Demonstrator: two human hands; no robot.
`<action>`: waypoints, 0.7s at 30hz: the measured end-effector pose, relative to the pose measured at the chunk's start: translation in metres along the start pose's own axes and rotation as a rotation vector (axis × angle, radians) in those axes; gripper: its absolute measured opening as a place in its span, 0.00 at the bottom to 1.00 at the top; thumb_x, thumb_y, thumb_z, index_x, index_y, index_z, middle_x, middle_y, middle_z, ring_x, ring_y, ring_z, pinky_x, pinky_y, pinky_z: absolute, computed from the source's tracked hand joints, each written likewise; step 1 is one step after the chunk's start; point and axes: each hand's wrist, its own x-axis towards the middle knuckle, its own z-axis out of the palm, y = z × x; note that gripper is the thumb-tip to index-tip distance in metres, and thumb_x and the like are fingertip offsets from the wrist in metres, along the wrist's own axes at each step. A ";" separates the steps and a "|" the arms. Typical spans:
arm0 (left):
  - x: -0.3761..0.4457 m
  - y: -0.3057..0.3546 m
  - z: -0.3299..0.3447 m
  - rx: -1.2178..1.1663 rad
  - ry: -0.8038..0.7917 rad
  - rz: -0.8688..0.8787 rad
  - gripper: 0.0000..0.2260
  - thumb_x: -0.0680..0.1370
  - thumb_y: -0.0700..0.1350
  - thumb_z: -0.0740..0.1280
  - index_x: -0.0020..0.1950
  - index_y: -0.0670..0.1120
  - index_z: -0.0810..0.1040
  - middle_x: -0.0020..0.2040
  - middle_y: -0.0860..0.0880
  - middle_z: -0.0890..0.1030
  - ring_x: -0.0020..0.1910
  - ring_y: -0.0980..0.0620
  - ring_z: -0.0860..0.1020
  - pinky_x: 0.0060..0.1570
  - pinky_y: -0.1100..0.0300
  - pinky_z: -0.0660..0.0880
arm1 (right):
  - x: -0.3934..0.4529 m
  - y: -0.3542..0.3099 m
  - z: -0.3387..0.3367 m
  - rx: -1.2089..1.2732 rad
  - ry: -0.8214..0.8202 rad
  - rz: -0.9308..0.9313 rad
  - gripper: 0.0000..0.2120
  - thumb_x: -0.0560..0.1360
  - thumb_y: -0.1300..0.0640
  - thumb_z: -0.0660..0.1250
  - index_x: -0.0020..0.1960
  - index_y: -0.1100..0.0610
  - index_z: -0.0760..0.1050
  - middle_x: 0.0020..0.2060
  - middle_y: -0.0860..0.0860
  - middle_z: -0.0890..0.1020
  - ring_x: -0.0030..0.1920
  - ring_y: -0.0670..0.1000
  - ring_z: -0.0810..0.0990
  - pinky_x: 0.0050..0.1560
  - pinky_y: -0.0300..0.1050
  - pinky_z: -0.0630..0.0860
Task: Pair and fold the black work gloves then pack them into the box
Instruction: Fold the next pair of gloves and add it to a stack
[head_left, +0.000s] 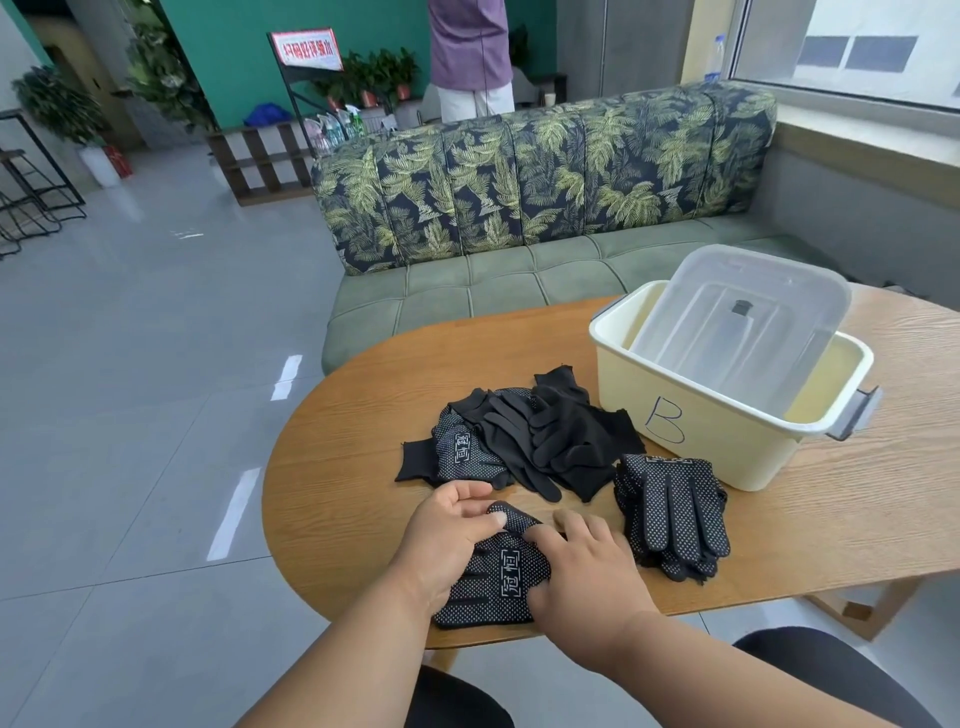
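A cream plastic box (727, 415) marked with a handwritten "B" stands at the far right of the wooden bench (363, 415), and a clear lid (743, 317) leans tilted inside it, one edge down in the box and the other propped above the far rim; no gloves can be seen in the box. Just left of the box lies a loose heap of black gloves (535, 441), some showing white grip dots and a printed label, others plain side up. In front of the box, touching its near corner or very close to it, sits a stack of dotted gloves (675, 514) (fingers pointing toward the person). At the near edge of the bench a dotted glove pair (498, 577) lies flat under both hands. The left hand (447, 540) rests on its left side, its fingers (496, 517) bent and pinching the upper tip of the fabric against the thumb. The right hand (582, 566) presses down on the right side with its fingers spread fairly flat, gripping nothing that can be made out. A green sofa (519, 208) with a leaf-print back stands beyond the bench.
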 end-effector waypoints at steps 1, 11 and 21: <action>-0.002 -0.001 0.000 -0.001 -0.007 0.014 0.15 0.75 0.35 0.76 0.58 0.48 0.81 0.52 0.49 0.87 0.52 0.53 0.85 0.53 0.61 0.77 | 0.000 0.000 0.000 0.006 -0.003 0.005 0.29 0.74 0.44 0.57 0.75 0.42 0.65 0.71 0.48 0.68 0.71 0.55 0.65 0.71 0.54 0.63; -0.022 -0.023 0.013 0.308 -0.059 0.186 0.12 0.72 0.38 0.79 0.50 0.52 0.82 0.44 0.55 0.87 0.45 0.61 0.83 0.48 0.70 0.75 | 0.006 0.000 0.000 0.205 0.013 0.093 0.24 0.78 0.47 0.60 0.73 0.43 0.70 0.77 0.48 0.64 0.74 0.55 0.62 0.74 0.54 0.61; -0.028 -0.036 0.019 0.538 0.013 0.359 0.15 0.76 0.45 0.70 0.48 0.68 0.83 0.47 0.66 0.83 0.58 0.62 0.77 0.64 0.54 0.73 | 0.017 0.010 0.016 0.362 0.135 0.127 0.16 0.83 0.48 0.56 0.63 0.43 0.80 0.73 0.44 0.70 0.71 0.52 0.66 0.70 0.50 0.64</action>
